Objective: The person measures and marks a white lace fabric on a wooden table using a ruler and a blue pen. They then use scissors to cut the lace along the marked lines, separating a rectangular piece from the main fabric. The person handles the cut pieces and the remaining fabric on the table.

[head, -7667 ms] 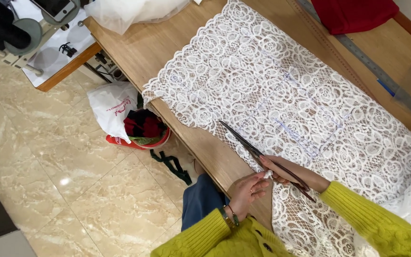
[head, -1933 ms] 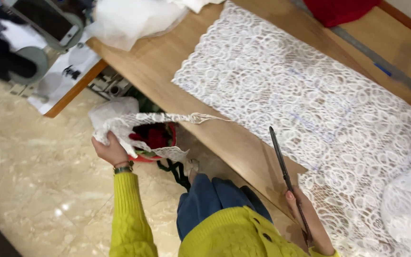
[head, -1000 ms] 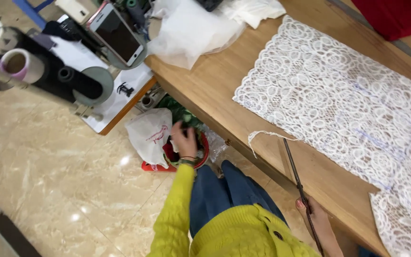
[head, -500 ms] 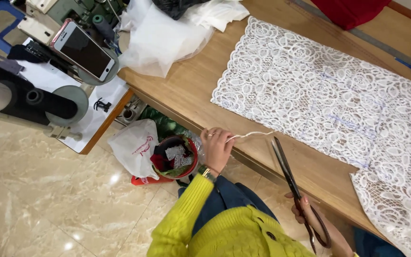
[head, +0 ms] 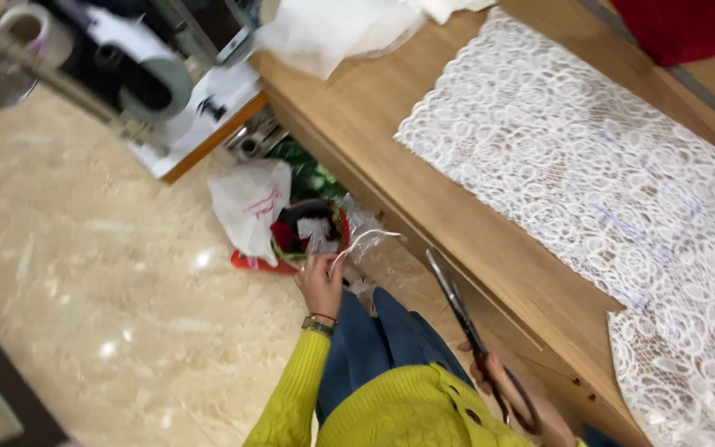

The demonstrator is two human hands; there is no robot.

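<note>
A wooden worktop (head: 457, 207) carries white lace fabric (head: 606, 182) above a glossy tiled floor (head: 84, 290). Beside the worktop's edge, my left hand (head: 321, 284) pinches a thin lace strip (head: 357, 242) over the scrap bin (head: 308, 236) on the floor. My right hand (head: 511, 389) grips long scissors (head: 465, 319), blades shut, just off that edge.

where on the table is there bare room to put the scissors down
A bare wooden strip of the table runs between its near edge and the white lace. It narrows toward the right hand holding the scissors. The far left corner is crowded by white plastic.
</note>
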